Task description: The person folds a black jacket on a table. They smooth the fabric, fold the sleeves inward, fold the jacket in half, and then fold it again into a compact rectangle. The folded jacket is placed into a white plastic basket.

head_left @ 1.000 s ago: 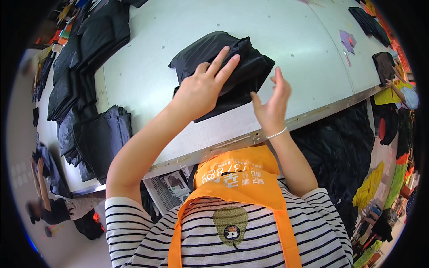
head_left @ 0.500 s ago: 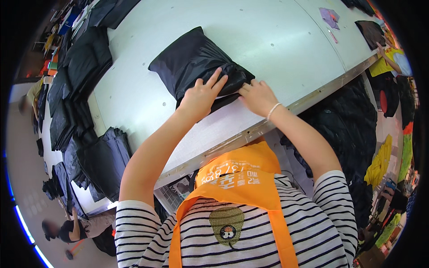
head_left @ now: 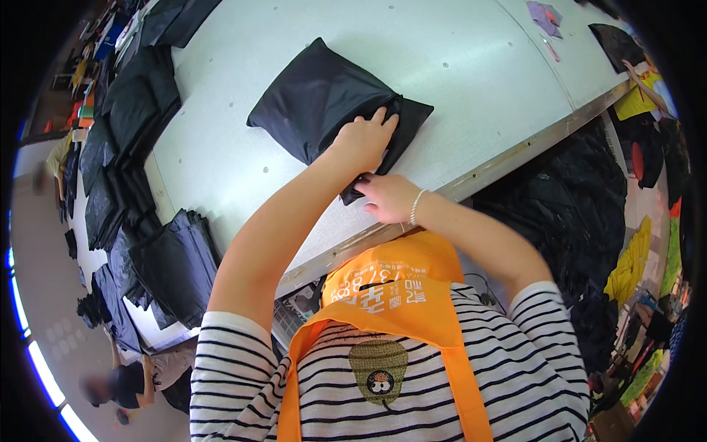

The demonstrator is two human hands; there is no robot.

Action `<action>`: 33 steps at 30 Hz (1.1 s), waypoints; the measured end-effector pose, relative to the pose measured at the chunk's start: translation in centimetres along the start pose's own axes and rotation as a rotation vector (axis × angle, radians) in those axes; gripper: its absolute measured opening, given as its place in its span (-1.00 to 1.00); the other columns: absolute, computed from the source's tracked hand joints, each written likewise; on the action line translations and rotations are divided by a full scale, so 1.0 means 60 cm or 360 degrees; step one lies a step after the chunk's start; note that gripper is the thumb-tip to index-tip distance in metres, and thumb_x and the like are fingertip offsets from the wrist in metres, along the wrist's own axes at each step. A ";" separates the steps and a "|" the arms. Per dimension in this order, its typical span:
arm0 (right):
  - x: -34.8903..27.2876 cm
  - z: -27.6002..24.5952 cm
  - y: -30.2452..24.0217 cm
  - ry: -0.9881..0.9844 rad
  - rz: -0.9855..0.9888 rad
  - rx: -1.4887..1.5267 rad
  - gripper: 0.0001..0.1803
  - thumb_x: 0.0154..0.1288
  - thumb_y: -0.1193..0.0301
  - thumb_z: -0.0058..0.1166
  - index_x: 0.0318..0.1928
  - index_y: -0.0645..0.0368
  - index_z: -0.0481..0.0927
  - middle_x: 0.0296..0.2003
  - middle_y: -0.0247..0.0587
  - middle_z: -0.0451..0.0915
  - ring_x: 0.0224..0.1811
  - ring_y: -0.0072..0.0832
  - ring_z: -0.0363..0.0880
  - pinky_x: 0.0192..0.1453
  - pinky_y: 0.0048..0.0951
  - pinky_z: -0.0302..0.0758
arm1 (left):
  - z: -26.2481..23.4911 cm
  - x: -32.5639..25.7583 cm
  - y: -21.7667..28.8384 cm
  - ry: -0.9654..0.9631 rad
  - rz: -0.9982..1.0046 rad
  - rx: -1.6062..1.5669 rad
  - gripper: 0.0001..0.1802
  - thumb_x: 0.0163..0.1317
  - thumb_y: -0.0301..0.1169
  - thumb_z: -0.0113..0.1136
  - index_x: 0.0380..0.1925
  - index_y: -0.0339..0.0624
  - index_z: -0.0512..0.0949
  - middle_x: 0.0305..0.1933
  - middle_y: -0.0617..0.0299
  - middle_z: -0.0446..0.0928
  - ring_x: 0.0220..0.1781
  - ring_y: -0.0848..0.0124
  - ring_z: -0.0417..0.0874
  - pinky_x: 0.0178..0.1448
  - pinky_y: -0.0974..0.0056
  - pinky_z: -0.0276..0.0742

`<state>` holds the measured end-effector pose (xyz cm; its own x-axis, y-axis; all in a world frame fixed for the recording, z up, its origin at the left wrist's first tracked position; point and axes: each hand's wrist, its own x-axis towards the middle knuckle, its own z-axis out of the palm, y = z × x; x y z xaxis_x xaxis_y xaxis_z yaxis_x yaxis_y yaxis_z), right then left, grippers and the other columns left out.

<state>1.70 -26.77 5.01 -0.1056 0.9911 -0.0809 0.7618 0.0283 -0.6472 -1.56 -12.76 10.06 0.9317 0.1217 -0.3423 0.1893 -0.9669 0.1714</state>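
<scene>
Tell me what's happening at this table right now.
A person in a striped shirt and orange apron is working on a black plastic bag lying on a white table. The left hand presses down on the bag's near end, while the right hand grips its corner at the table edge. Stacks of black bags lie to the left.

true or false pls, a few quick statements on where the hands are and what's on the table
1. The left hand lies flat on the black bag. True.
2. The right hand is lifted well clear of the bag. False: it grips the bag's near corner at the table's edge.
3. The bag lies on a white table. True.
4. The wrist with the bracelet is the left one. False: it is the right.
5. A stack of black bags lies to the person's left. True.
</scene>
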 end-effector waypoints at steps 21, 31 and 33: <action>-0.083 -0.080 0.013 0.0410 0.0225 0.0111 -0.93 0.12 0.45 0.12 -0.39 0.19 0.58 -0.39 -0.24 0.48 -0.29 -0.23 0.51 -0.21 -0.30 0.46 | 0.004 0.007 -0.024 0.0344 0.0774 -0.0666 -0.45 -0.16 -0.40 0.38 -0.06 -0.21 0.49 0.10 0.08 0.39 0.19 0.10 0.36 0.24 0.14 0.34; -0.105 -0.099 0.020 0.0409 0.0466 -0.0019 -0.85 0.09 0.42 0.12 -0.56 0.19 0.55 -0.46 -0.21 0.46 -0.30 -0.25 0.46 -0.22 -0.31 0.46 | 0.031 0.060 0.001 0.0686 0.0410 -0.1184 -0.57 -0.11 -0.36 0.31 -0.15 -0.21 0.55 -0.01 0.03 0.48 0.05 0.07 0.46 0.19 0.12 0.36; -0.103 -0.091 0.018 0.0633 0.0549 -0.0136 -0.77 0.06 0.38 0.18 -0.64 0.19 0.53 -0.54 -0.23 0.44 -0.36 -0.26 0.46 -0.28 -0.30 0.46 | -0.013 0.051 -0.032 0.0792 0.0439 -0.1008 -0.42 -0.05 -0.20 0.32 0.00 -0.18 0.51 0.17 0.04 0.42 0.22 0.11 0.39 0.32 0.06 0.24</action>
<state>6.67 -32.13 8.94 0.3979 0.9171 0.0264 0.7608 -0.3137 -0.5682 1.16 -10.34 9.43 0.9696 0.1283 0.2085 -0.0650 -0.6862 0.7245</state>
